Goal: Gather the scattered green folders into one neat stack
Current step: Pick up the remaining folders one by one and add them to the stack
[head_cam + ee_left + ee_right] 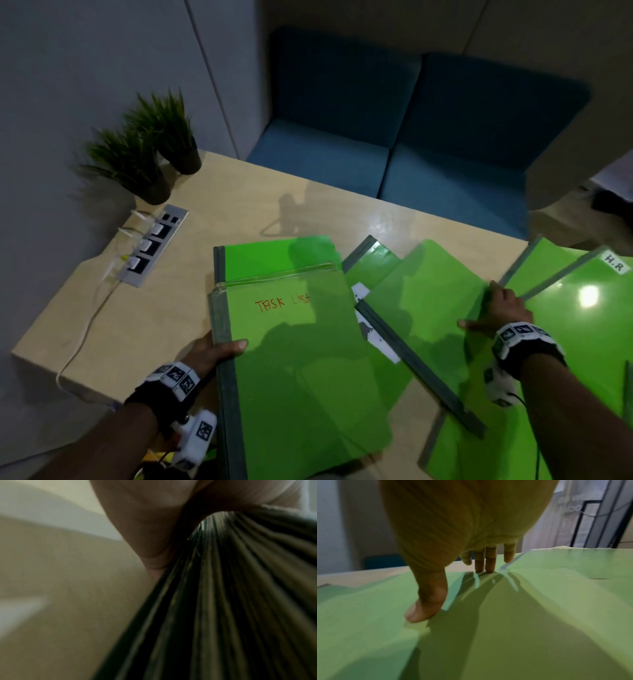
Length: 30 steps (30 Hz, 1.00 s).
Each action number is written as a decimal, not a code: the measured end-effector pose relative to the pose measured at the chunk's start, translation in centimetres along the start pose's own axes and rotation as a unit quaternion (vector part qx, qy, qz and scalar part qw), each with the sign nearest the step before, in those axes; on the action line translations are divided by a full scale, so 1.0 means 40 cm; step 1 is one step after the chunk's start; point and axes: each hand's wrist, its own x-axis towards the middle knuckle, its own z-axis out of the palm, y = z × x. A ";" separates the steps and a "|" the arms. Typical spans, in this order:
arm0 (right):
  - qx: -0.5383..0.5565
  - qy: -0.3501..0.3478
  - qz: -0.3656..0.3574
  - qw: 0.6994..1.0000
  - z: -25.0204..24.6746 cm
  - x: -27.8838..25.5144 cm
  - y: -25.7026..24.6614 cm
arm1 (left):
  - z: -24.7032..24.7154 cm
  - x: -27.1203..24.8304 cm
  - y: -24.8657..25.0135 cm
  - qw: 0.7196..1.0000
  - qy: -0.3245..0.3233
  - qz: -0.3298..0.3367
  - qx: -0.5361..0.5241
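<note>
Several green folders lie across the wooden table (144,318). At the left is a small pile whose top folder (301,370) reads "TASK List" in red. My left hand (219,349) grips its grey spine, thumb on the cover; the left wrist view shows the stacked spines (231,601) close up. To the right a tilted folder (421,308) overlaps others. My right hand (500,311) rests on it with straight fingers (489,563) and thumb pressing the cover (522,615). A folder labelled "H.R" (589,308) lies at the far right.
Two potted grass plants (147,150) stand at the table's far left corner. A power strip (150,246) with plugged white cables is set into the table near them. A blue sofa (394,137) sits beyond the far edge. Bare tabletop lies left of the pile.
</note>
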 end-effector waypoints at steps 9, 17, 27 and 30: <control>0.150 -0.025 -0.023 0.988 -0.010 0.007 -0.060 | -0.014 0.004 -0.006 0.998 0.009 -0.056 0.040; 0.267 -0.067 -0.058 0.959 -0.057 0.008 -0.122 | -0.029 0.021 -0.033 0.994 0.032 -0.084 0.061; 0.191 -0.129 -0.098 0.968 -0.077 0.039 -0.151 | -0.028 0.024 -0.028 0.997 0.028 -0.064 0.027; 0.189 -0.161 -0.080 0.965 -0.070 0.057 -0.156 | -0.030 0.031 -0.037 0.997 0.032 -0.061 0.028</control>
